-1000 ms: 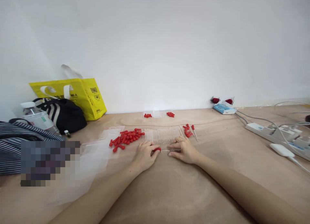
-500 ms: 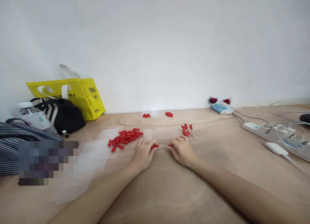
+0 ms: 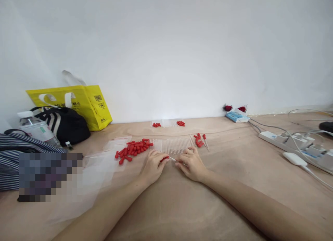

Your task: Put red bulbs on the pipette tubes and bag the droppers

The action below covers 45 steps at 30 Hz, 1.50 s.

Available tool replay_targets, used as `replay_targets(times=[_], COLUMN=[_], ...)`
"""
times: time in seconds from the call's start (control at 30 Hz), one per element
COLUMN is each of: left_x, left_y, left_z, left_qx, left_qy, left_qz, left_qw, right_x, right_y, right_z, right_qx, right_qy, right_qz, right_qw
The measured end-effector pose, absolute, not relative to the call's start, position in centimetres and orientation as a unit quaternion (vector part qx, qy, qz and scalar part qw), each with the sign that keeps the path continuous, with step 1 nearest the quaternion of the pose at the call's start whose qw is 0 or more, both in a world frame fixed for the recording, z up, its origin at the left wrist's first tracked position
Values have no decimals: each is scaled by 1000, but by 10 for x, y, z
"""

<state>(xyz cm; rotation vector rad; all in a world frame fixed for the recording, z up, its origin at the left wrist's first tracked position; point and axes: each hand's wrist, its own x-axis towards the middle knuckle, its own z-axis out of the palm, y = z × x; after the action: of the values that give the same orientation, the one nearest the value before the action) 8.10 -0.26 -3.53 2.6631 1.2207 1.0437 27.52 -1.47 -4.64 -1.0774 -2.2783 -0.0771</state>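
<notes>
My left hand (image 3: 154, 165) pinches a red rubber bulb (image 3: 164, 159), partly hidden by the fingers. A thin clear tube (image 3: 172, 159) meets the bulb's tip, and its other end is between the fingertips of my right hand (image 3: 191, 164). Just beyond both hands lies a row of clear tubes (image 3: 179, 146). A pile of red bulbs (image 3: 134, 148) is to the left of the row. On its right lie a few more red bulbs (image 3: 199, 143) and a tube with a red bulb on its end (image 3: 206, 142).
Small bulb groups (image 3: 156, 124) lie on clear plastic near the wall. At left are plastic bags (image 3: 96, 175), a yellow bag (image 3: 91, 107), a black bag (image 3: 74, 124) and a bottle (image 3: 39, 130). At right are a tissue pack (image 3: 237, 116) and a power strip (image 3: 275, 139).
The clear tube now meets the red bulb's tip, where a gap showed before. My right hand has moved slightly left toward my left hand.
</notes>
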Motion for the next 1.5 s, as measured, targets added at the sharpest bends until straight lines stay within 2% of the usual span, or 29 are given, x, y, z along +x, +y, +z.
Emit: replay_targets(times=[0.53,1.23,1.5], left_x=[81,84,80], left_y=[-8,-8,-7], left_z=[-33,-34,-32], left_qx=[904,922,909], left_qy=[325,280,319], left_qz=[276,266,266], left_qw=[-28,-32,-16], right_x=[284,271,274], right_y=[-7,-13,-12], right_z=[-44,-48,-44], right_qx=[-334,-351,-377], right_qy=[-894,-888,-882], right_qz=[-103,-24,-20], right_qw=[281,295,282])
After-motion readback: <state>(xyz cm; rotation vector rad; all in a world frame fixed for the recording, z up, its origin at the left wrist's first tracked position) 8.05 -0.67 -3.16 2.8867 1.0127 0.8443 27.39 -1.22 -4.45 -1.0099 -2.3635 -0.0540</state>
